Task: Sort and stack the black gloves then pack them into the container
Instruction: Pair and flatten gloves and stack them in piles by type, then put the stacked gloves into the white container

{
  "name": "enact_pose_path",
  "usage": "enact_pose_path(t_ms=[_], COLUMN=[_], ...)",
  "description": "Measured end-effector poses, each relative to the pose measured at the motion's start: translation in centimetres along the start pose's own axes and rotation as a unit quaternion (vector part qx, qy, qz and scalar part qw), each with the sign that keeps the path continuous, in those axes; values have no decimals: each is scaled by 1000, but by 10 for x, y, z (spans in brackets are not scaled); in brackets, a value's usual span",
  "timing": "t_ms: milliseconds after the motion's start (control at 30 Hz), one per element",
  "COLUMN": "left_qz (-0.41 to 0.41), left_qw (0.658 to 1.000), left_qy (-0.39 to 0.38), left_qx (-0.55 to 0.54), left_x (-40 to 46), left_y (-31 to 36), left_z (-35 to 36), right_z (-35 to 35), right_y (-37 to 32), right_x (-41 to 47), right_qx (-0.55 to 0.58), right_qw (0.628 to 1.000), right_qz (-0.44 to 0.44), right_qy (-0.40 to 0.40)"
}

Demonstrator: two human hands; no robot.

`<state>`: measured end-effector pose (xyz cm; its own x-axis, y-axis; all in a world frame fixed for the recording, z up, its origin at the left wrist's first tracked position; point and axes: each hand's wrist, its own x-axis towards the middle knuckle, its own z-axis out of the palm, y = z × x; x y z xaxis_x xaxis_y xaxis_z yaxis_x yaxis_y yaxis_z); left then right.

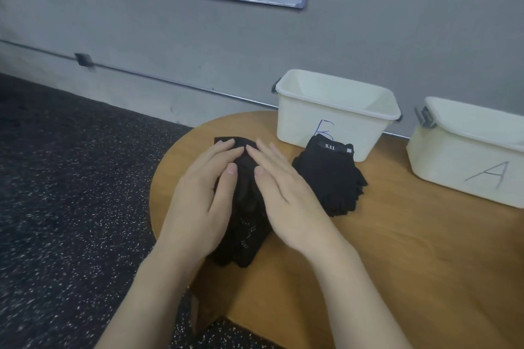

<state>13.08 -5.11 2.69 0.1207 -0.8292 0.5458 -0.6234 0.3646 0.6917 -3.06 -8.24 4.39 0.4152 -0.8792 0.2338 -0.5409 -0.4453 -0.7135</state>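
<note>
Two flat, straight-fingered hands, left hand (198, 195) and right hand (283, 193), pressing a soft black fabric glove pile (243, 232); neither grip closed. Long axis toward viewer, directly beneath both palms. Second black glove stack (331, 176) just right, before white plastic tub marked B (337, 119). Round wooden counter (397, 263); grey wall behind.

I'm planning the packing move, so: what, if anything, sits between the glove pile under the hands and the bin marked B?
Both hands press flat on the near glove pile. A second stack of black gloves, tagged 5.11, lies on the table right in front of bin B. Lifting the pile over it clears the way; the bin's top is open.
</note>
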Motion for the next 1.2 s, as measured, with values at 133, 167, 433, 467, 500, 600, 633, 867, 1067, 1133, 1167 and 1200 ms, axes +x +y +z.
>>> enact_pose_path(t_ms=[133, 167, 433, 467, 500, 600, 633, 867, 1067, 1133, 1167, 1200], left_qz=[-2, -4, -15, -20, -27, -47, -52, 57, 190, 231, 252, 267], left_qw=[1000, 999, 988, 985, 979, 956, 951, 946, 914, 898, 889, 881], left_qy=[-15, -22, -78, -85, -97, -141, -150, -194, -260, -275, -283, -289], left_qx=[16, 25, 129, 150, 177, 254, 265, 253, 247, 253, 256, 263], left_x=[0, -1, 12, 14, 15, 20, 21, 40, 80, 92, 98, 104], left_y=[1, 1, 37, 42, 48, 68, 77, 175, 245, 255, 258, 260], left_z=[0, -1, -26, -29, -32, -39, -40, -8, 77, 105, 123, 141], right_z=[-4, -6, -49, -58, -67, -98, -110, -218, -325, -353, -367, -380], right_y=[-3, -4, -24, -26, -28, -33, -33, -28, 5, 20, 29, 39], right_x=[0, -1, -24, -30, -37, -63, -72, -127, -151, -153, -153, -153], right_qx=[-18, -23, -99, -111, -120, -145, -153, -208, -260, -276, -283, -295], right_qw=[1000, 999, 992, 991, 990, 987, 986, 971, 942, 930, 924, 917], right_qz=[12, 15, 14, 14, 15, 32, 44, 113, 211, 244, 258, 269], right_qy=[-16, -22, -74, -72, -68, -55, -52, -13, 5, -2, -4, -9])
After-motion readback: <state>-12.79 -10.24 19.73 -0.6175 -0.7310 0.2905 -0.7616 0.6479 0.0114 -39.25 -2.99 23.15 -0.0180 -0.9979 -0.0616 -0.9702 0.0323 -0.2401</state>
